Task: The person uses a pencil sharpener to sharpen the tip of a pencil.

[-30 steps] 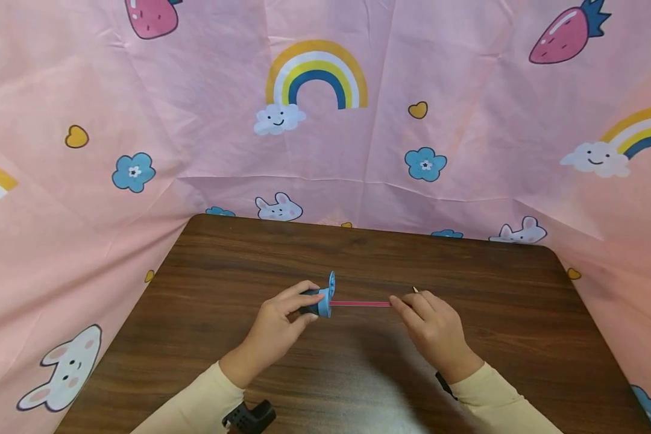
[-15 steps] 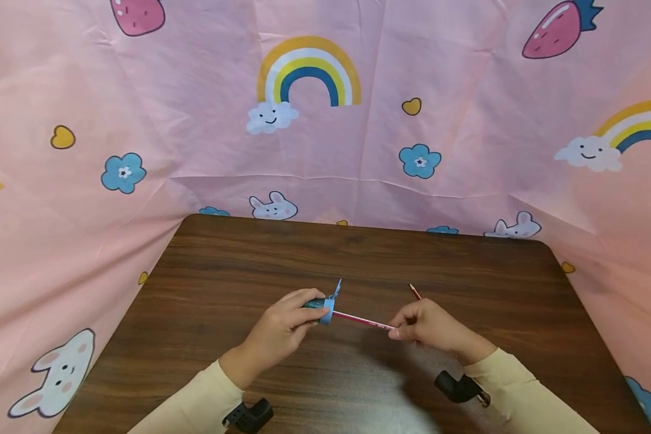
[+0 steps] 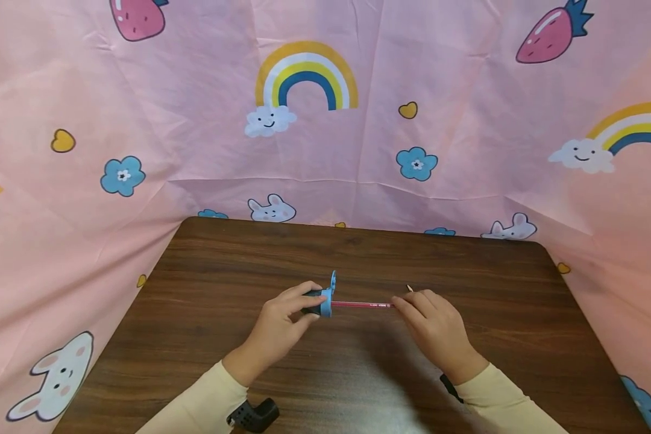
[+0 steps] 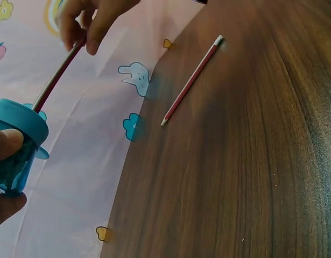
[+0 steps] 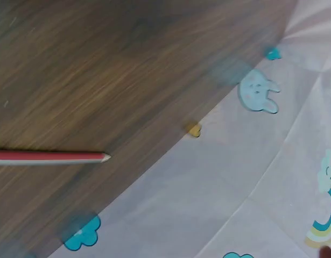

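In the head view my left hand (image 3: 279, 322) grips a pencil sharpener (image 3: 325, 302) with a dark, see-through body and a blue top, its lid flipped up. A red pencil (image 3: 360, 304) has one end in the sharpener's top and runs level to the right. Thumb and fingers of my right hand (image 3: 434, 325) pinch the pencil's other end, which they hide. The left wrist view shows the sharpener (image 4: 17, 131) between finger and thumb, with the pencil (image 4: 57, 80) slanting up to the right hand (image 4: 95, 19).
A second red pencil (image 4: 192, 80), sharpened and white-ended, lies on the dark wooden table (image 3: 239, 259). In the head view my right hand covers most of it, leaving its tip (image 3: 409, 289) visible. A pink patterned cloth (image 3: 206, 120) hangs behind the table's far edge.
My right hand has rolled back over, palm down, after being turned thumb-side up half a second ago. The pencil and sharpener have swung from slanting to level. Both hands keep their holds.
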A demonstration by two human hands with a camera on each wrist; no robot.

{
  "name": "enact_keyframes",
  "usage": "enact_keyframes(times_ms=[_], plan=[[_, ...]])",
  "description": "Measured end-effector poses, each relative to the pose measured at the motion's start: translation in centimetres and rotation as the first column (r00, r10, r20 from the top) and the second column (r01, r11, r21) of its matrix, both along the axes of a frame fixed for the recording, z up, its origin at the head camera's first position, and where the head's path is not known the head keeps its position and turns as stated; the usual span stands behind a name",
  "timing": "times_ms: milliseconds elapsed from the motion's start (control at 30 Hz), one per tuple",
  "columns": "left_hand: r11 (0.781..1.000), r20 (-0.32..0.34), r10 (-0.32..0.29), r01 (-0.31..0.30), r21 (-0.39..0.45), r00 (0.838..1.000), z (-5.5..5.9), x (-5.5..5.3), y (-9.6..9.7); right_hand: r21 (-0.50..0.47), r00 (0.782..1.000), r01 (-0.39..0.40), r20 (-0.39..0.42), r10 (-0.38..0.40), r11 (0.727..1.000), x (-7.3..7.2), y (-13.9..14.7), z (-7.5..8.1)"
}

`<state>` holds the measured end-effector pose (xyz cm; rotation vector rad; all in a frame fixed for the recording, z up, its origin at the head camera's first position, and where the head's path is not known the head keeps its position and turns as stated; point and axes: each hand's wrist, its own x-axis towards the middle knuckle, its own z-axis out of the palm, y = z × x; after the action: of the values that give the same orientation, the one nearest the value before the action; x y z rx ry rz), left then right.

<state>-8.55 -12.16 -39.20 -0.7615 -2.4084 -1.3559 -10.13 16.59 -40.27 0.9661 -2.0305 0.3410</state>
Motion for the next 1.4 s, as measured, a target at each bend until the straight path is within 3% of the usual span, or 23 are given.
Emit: enact_keyframes(times_ms=[133, 267, 367, 433, 467, 500, 567, 600, 633, 667, 700, 733, 767, 800, 900, 933, 967, 1000, 1033, 1100, 1233, 1300, 1400], plan=[[0.999, 0.045, 0.001, -0.003, 0.033, 0.999, 0.1, 0.1, -0.1, -0.028, 0.992, -0.029, -0.127, 0.026, 0.999, -0.3, -0.1, -0.4], [0.999, 0.034, -0.006, 0.005, 0.034, 0.999, -0.1, 0.1, -0.1, -0.063, 0.993, -0.014, -0.120, 0.006, 0.998, -0.2, -0.3, -0.5], [1.000, -0.013, -0.016, 0.016, 0.003, 1.000, -0.2, 0.0, -0.1, -0.088, 1.000, 0.007, 0.023, -0.005, 0.996, 0.2, -0.5, -0.3], [0.999, -0.068, -0.026, 0.024, -0.037, 0.997, -0.3, -0.1, -0.2, -0.092, 0.975, 0.021, 0.223, 0.000, 0.996, 0.5, -0.6, 0.0], [0.998, -0.099, -0.033, 0.028, -0.056, 0.995, -0.3, -0.1, -0.2, -0.099, 0.933, 0.016, 0.359, 0.020, 0.995, 0.7, -0.5, 0.3], [0.997, -0.132, -0.043, 0.033, -0.076, 0.990, -0.3, -0.2, -0.3, -0.111, 0.854, 0.011, 0.518, 0.048, 0.994, 0.7, -0.5, 0.6], [0.993, -0.186, -0.067, 0.048, -0.107, 0.980, -0.4, -0.4, -0.3, -0.152, 0.619, 0.025, 0.779, 0.105, 0.988, 0.7, -0.3, 1.3], [0.992, -0.209, -0.078, 0.054, -0.118, 0.975, -0.5, -0.4, -0.3, -0.162, 0.484, 0.055, 0.867, 0.116, 0.985, 0.6, -0.2, 1.6], [0.990, -0.223, -0.088, 0.061, -0.123, 0.971, -0.6, -0.5, -0.3, -0.167, 0.370, 0.080, 0.920, 0.126, 0.983, 0.5, -0.1, 1.8], [0.989, -0.231, -0.099, 0.071, -0.126, 0.968, -0.7, -0.5, -0.3, -0.161, 0.283, 0.098, 0.951, 0.127, 0.982, 0.5, 0.1, 2.0], [0.988, -0.234, -0.107, 0.077, -0.132, 0.966, -0.8, -0.5, -0.2, -0.140, 0.239, 0.108, 0.965, 0.111, 0.984, 0.5, 0.1, 2.1], [0.988, -0.231, -0.110, 0.080, -0.135, 0.967, -0.8, -0.4, -0.1, -0.110, 0.257, 0.101, 0.963, 0.081, 0.989, 0.5, 0.2, 2.1], [0.988, -0.225, -0.109, 0.080, -0.134, 0.968, -0.9, -0.4, -0.1, -0.064, 0.316, 0.087, 0.948, 0.033, 0.994, 0.6, 0.2, 2.1], [0.988, -0.214, -0.104, 0.076, -0.132, 0.971, -1.0, -0.4, 0.0, -0.008, 0.409, 0.070, 0.912, -0.021, 0.998, 0.8, 0.2, 2.0], [0.993, -0.154, -0.067, 0.050, -0.107, 0.986, -1.1, -0.2, 0.2, 0.121, 0.751, 0.061, 0.648, -0.126, 0.991, 1.1, 0.2, 1.3], [0.995, -0.126, -0.046, 0.035, -0.092, 0.991, -1.0, -0.1, 0.2, 0.141, 0.841, 0.078, 0.522, -0.141, 0.987, 1.1, 0.3, 1.0], [0.997, -0.097, -0.025, 0.018, -0.074, 0.995, -1.0, -0.1, 0.2, 0.146, 0.906, 0.089, 0.399, -0.141, 0.985, 1.0, 0.3, 0.6], [0.998, -0.066, -0.006, 0.002, -0.057, 0.998, -0.9, -0.1, 0.2, 0.137, 0.950, 0.090, 0.286, -0.127, 0.987, 0.9, 0.4, 0.3], [0.999, -0.033, 0.009, -0.011, -0.042, 0.999, -0.8, 0.0, 0.2, 0.120, 0.977, 0.082, 0.187, -0.103, 0.989, 0.8, 0.4, 0.1], [1.000, 0.028, 0.026, -0.025, -0.011, 0.999, -0.7, 0.0, 0.2, 0.080, 0.998, 0.058, 0.026, -0.061, 0.995, 0.6, 0.5, -0.4], [0.999, 0.106, 0.022, -0.025, 0.030, 0.994, -0.5, -0.1, 0.2, 0.008, 0.986, 0.022, -0.163, -0.020, 1.000, 0.3, 0.4, -0.7], [0.999, 0.108, 0.017, -0.021, 0.034, 0.994, -0.4, -0.1, 0.3, -0.015, 0.989, 0.021, -0.149, -0.023, 1.000, 0.4, 0.3, -0.6], [1.000, 0.054, 0.004, -0.004, -0.002, 0.999, -0.3, -0.1, 0.2, -0.023, 0.999, 0.035, 0.031, -0.034, 0.999, 0.8, 0.4, -0.3]])
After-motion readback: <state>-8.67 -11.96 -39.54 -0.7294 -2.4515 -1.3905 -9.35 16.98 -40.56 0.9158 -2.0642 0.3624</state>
